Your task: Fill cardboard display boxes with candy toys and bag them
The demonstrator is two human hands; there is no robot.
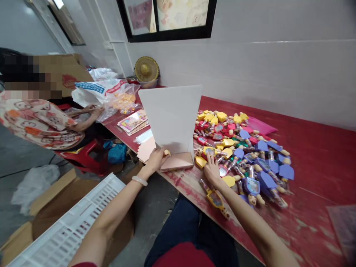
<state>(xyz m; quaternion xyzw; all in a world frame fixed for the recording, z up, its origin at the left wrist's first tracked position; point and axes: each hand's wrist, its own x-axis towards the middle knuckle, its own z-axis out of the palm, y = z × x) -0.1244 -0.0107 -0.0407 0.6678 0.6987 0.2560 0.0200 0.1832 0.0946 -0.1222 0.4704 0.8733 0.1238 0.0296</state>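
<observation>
L hand [155,160] at L end of shallow box [177,162] w/ tall white panel [172,115] upright; beige knob [167,152] at fingertips, grip can't tell. Box at near edge of red table [306,141], contents unclear. R hand [213,170]: fingers on yellow toy [209,151] in mixed-colour pile [238,152], R of box; can't tell if gripped. Clear bag [109,111], far L: orange-yellow pcs [124,102] inside. Floor: open carton [52,192], white crate [69,222] over it.

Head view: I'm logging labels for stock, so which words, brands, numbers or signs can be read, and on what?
Nothing can be read.
White bag: blue and red print, too blurred.
Upright carton: red mark, too blurred.
Card stack: printing too small.
Toy pile: any print too small.
</observation>
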